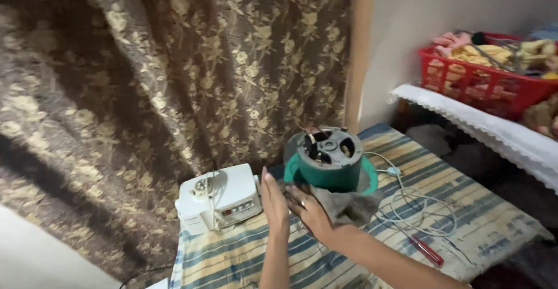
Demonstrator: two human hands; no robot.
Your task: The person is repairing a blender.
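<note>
Both hands, close together, press a limp grey rag [343, 205] against the green motor unit [330, 162]: right hand [311, 210] gripping the cloth, left hand [273, 202] flat beside it. The motor looks heavy and rigid, best held by its base. A white appliance housing [220, 199] sits left; a red screwdriver [426, 250] lies right on the striped counter [465, 219].

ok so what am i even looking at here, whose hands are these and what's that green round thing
This is one picture from a camera worn on a person's head, looking down at their own bare hands. The left hand is raised flat and open near a white appliance casing. The right hand presses a dark grey cloth against a green round motor unit with wires at its top. All of it sits on a table under a striped cloth, along with a white cable and a red-handled screwdriver. A red basket stands on a shelf to the right.
</note>
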